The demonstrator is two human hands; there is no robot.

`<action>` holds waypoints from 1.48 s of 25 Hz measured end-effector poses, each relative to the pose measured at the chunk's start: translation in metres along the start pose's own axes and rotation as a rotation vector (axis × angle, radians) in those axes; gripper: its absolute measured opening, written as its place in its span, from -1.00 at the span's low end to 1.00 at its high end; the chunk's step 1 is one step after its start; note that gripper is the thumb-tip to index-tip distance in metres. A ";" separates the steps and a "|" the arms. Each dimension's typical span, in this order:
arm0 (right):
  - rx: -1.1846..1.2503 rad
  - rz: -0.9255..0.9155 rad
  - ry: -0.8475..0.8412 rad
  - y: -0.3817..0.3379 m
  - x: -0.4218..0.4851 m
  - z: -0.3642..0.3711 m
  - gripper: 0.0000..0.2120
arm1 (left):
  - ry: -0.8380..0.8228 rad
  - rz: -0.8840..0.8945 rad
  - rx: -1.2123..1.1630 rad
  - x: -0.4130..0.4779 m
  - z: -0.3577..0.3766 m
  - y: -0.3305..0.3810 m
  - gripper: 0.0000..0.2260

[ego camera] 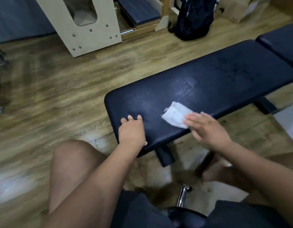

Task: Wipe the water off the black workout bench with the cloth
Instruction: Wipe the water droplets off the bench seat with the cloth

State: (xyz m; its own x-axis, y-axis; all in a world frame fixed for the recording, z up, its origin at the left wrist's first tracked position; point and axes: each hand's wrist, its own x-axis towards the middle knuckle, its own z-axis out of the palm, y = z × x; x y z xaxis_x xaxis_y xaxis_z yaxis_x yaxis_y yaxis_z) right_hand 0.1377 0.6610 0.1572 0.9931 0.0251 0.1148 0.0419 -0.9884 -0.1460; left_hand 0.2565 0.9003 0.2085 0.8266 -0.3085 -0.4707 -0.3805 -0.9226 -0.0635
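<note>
Seemingly the job is only partly done: at the near left end of the black workout bench [224,71], the left hand [131,130] rests on the pad with loose fingers, bracing and grasping nothing. Just beside it the white cloth [175,115] lies flat on the pad, pressed down at its right edge by the straight, unclenched fingers of the right hand [208,129]. Farther right a speckled wet sheen and fainter marks show, so I judge most of the wiping is left.

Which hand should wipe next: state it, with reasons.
Right. The right hand presses the cloth on the bench; the left hand only rests on the bench's near end, away from the cloth.
</note>
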 end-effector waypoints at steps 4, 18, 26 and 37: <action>0.050 0.509 0.137 0.110 -0.012 -0.030 -0.53 | 0.003 -0.014 0.050 0.005 -0.003 0.004 -0.14; 0.051 -0.065 0.015 0.070 0.007 -0.007 -0.55 | 0.043 -0.116 -0.007 -0.006 0.000 0.024 -0.14; 0.076 0.644 0.118 0.191 0.009 -0.049 -0.55 | 0.198 0.078 -0.266 0.010 -0.010 0.185 -0.25; 0.084 0.088 0.215 0.220 -0.002 -0.038 -0.75 | 0.152 -0.060 -0.258 0.008 -0.004 0.203 -0.28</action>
State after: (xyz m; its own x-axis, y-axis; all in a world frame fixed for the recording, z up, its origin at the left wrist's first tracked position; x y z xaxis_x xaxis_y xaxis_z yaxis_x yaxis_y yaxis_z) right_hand 0.1408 0.4383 0.1621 0.9476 -0.1023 0.3028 -0.0263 -0.9691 -0.2452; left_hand 0.1878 0.7098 0.1949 0.9045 -0.2648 -0.3343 -0.2274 -0.9626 0.1475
